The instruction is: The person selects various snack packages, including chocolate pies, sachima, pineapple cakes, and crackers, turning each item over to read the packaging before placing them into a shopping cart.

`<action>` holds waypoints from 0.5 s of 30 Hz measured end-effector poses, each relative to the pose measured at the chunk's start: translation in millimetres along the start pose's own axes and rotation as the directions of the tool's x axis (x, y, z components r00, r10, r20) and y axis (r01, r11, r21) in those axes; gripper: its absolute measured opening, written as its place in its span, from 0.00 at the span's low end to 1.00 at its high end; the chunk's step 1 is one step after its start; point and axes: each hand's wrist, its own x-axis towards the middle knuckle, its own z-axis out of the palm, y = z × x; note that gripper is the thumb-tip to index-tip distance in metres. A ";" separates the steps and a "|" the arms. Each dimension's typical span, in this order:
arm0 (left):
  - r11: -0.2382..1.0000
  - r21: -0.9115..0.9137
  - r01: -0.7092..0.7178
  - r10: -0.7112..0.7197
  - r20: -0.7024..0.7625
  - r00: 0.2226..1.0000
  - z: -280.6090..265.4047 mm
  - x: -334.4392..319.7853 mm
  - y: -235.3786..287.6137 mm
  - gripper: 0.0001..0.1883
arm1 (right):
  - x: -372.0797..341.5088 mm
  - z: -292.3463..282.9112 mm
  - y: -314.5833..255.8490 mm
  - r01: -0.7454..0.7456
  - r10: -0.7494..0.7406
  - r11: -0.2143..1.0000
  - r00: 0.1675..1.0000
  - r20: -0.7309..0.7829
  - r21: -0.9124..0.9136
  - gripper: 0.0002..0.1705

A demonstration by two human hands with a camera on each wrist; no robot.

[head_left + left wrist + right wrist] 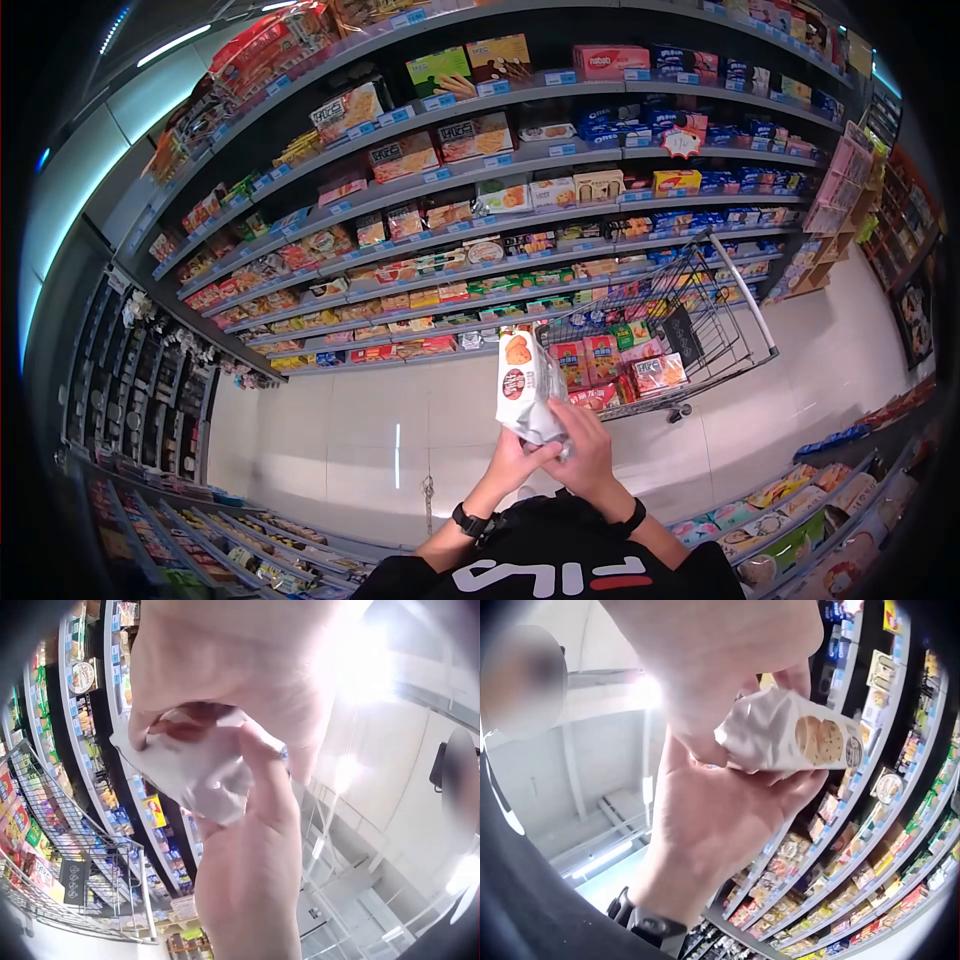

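Both hands hold a white biscuit packet [520,385] with printed biscuits on its side, raised in front of the chest. My left hand [512,468] grips its near end from the left and below, its palm turned up under the wrapper in the right wrist view. From the other side, my right hand [588,450] holds the same end, with fingers over the crinkled wrapper. In the left wrist view, the right thumb lies against the packet's folded end [217,787]. Some fingertips are hidden behind the packet.
A wire shopping cart [720,350] stands just ahead to the right, loaded with several packaged snacks [603,358]. Beyond it rise long shelves [500,165] of boxed biscuits. More product racks [800,530] flank the near side, and pale floor tiles [350,430] run between them.
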 end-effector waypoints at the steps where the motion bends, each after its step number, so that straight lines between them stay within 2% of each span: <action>1: 1.000 -0.006 0.029 -0.029 0.066 0.997 -5.4 4.9 3.4 0.38 | 2.4 -2.2 -10.5 0.212 -0.211 0.976 0.977 0.028 -0.037 0.40; 2: 0.991 -0.130 -0.009 0.001 -0.058 0.998 1.1 7.9 19.4 0.33 | 2.2 -3.0 -15.2 0.229 -0.231 0.973 0.971 0.059 0.029 0.38; 3: 0.991 -0.130 -0.014 0.005 -0.068 0.998 0.8 11.2 22.1 0.33 | 4.4 -5.8 -18.0 0.236 -0.238 0.971 0.969 0.066 0.034 0.38; 5: 0.944 -0.315 -0.095 0.034 -0.193 0.981 -3.7 13.1 27.0 0.33 | 8.4 -11.2 -20.2 0.283 -0.294 0.953 0.949 0.112 0.105 0.36; 6: 0.940 -0.328 -0.088 0.016 -0.218 0.976 -6.7 13.4 30.8 0.35 | 10.8 -14.0 -15.2 0.295 -0.319 0.940 0.937 0.143 0.170 0.31; 7: 0.941 -0.327 -0.085 0.010 -0.224 0.974 -7.0 13.6 35.4 0.35 | 13.9 -18.2 -10.7 0.291 -0.317 0.941 0.937 0.147 0.176 0.31; 9: 0.884 -0.441 -0.154 0.004 -0.322 0.947 -4.1 15.4 44.9 0.37 | 20.0 -27.7 -0.5 0.327 -0.338 0.939 0.936 0.096 0.108 0.27; 10: 0.874 -0.458 -0.162 0.005 -0.326 0.945 -5.5 16.7 46.1 0.39 | 20.7 -30.6 4.6 0.284 -0.284 0.959 0.958 0.031 0.001 0.30; 11: 0.874 -0.459 -0.161 0.001 -0.329 0.944 -5.7 17.0 47.3 0.39 | 21.1 -30.6 8.8 0.282 -0.282 0.959 0.959 0.035 0.003 0.30; 12: 0.879 -0.455 -0.145 -0.010 -0.321 0.947 -4.7 17.6 49.3 0.41 | 22.2 -29.9 14.1 0.106 -0.090 0.981 0.991 -0.103 0.161 0.33; 13: 0.883 -0.451 -0.130 -0.020 -0.313 0.949 -4.4 18.9 50.9 0.42 | 23.6 -28.1 20.3 -0.050 0.124 0.941 0.971 -0.203 0.334 0.37; 14: 0.886 -0.448 -0.123 -0.009 -0.282 0.960 -3.9 19.4 51.5 0.41 | 23.8 -27.7 28.8 -0.148 0.237 0.852 0.964 -0.117 0.503 0.40; 15: 0.886 -0.448 -0.123 -0.011 -0.284 0.959 -4.5 20.9 50.8 0.41 | 23.7 -31.8 35.1 -0.150 0.238 0.851 0.965 -0.114 0.503 0.40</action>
